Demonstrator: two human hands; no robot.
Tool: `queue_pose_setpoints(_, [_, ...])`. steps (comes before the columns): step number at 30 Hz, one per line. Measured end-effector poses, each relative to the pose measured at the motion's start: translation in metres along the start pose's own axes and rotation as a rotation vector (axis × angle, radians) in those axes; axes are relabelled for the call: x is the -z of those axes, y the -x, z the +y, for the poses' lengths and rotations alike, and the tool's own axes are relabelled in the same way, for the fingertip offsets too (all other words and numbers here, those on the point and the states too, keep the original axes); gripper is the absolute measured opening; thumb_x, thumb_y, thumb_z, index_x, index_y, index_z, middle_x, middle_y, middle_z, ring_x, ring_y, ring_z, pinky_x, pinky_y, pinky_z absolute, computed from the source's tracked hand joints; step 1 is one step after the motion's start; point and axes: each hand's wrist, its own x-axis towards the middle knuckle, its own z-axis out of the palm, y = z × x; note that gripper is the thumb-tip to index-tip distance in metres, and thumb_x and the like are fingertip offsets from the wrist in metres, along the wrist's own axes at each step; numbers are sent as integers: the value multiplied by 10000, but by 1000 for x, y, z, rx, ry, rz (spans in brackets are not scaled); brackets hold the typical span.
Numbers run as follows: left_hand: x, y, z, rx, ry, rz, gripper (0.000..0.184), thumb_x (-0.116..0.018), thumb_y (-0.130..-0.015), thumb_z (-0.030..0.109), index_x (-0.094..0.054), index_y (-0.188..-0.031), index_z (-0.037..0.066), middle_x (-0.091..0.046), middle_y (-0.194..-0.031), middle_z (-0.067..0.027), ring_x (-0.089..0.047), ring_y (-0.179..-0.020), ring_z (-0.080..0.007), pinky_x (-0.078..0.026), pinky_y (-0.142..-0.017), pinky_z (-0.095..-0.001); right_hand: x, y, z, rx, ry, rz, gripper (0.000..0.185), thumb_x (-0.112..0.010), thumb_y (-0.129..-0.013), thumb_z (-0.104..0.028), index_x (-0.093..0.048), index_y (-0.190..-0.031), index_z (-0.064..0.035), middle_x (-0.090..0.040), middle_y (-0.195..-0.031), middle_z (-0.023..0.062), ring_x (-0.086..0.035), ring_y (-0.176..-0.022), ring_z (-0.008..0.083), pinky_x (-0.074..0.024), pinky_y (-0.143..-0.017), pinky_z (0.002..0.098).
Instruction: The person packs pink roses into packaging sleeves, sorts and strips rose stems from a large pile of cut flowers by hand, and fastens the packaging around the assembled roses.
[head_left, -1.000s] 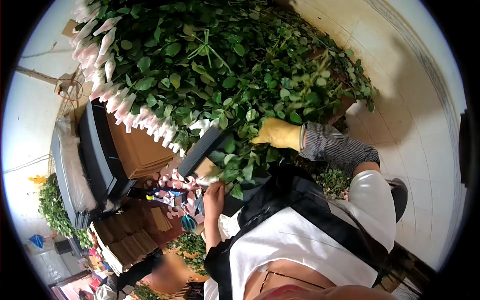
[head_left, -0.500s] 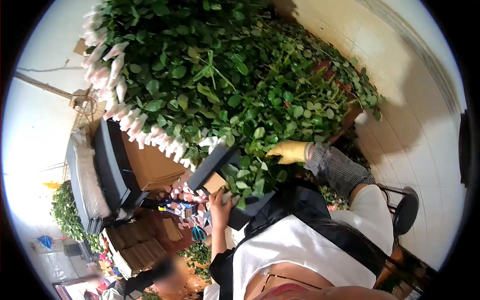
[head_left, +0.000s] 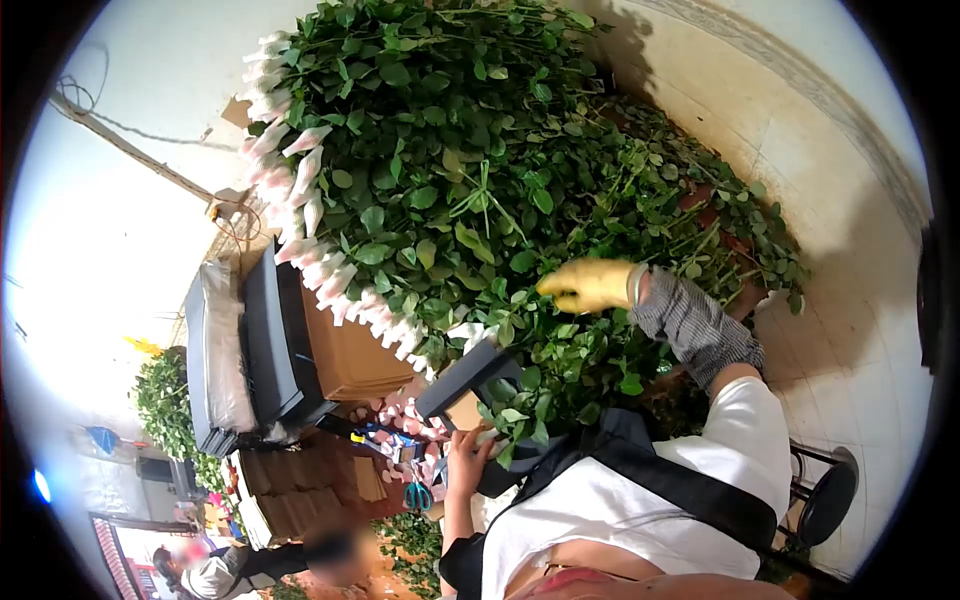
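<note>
Lying between the two hands, the leafy stems (head_left: 590, 360) spread beside a dark block (head_left: 458, 382) and reach back toward the person's dark garment. At their lower edge the bare left hand (head_left: 466, 462) has its fingers bent next to a bit of cardboard (head_left: 465, 410) and something pale. I can't tell how tightly those fingers are closed, or on what. Across the leaves from it, the right hand (head_left: 590, 286) is half curled in a yellow glove, over the greenery; no stem shows clearly in it, though one could be hidden underneath. That glove, with the grey sleeve (head_left: 695, 325) above it, probably guards against prickles, while the bare fingers may feel better for finer handling.

Beyond both hands rises a big heap of foliage (head_left: 450, 190). Its pale wrapped heads (head_left: 335, 285) all sit along the side away from the glove, perhaps to keep them from being crushed. Just below the left hand are teal scissors (head_left: 417, 497), likely left there for easy reach. Well behind the gloved arm, a black stool (head_left: 830, 495) is partly covered by the person's body. The glove is smeared by blur, and the heap's underside is hidden.
</note>
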Motion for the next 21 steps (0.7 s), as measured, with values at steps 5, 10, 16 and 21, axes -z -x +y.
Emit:
queue_pose_setpoints(5, [-5, -2, -13, -17, -14, 21, 334, -765, -849, 171, -714, -1168, 87, -594, -994, -132, -632, -880, -299, -516, -796, -393, 69, -70, -15, -107, 53, 135, 458, -604, -984, -220, -510, -1416, -101, -650, -1276, 151, -661, -1104, 264, -545, -992, 391])
queue_pose_setpoints(10, [-5, -2, -9, -18, -36, 34, 347, -758, -842, 122, -707, -1180, 66, -599, -1003, -132, -599, -940, -302, -494, -839, -397, 100, -178, 82, -407, 291, 726, 209, -435, -1054, -141, -628, -1082, -64, -590, -802, 67, -590, -711, 187, -555, -661, 365])
queue_pose_setpoints(16, [-5, -1, 1, 33, -26, 43, 346, -758, -844, 118, -706, -1183, 71, -618, -1039, -130, -603, -977, -304, -496, -857, -387, 78, -187, 128, -338, 570, 1007, 298, -582, -878, -87, -649, -1168, -78, -684, -1064, 82, -642, -1047, 257, -490, -951, 404])
queue_pose_setpoints(21, [-4, -2, 9, 0, -12, 70, 334, -753, -851, 115, -706, -1179, 71, -612, -1029, -124, -610, -951, -299, -505, -838, -377, 98, -190, 119, -398, 647, 880, 261, -604, -851, -94, -689, -1097, -93, -708, -1022, 108, -671, -988, 278, -508, -892, 404])
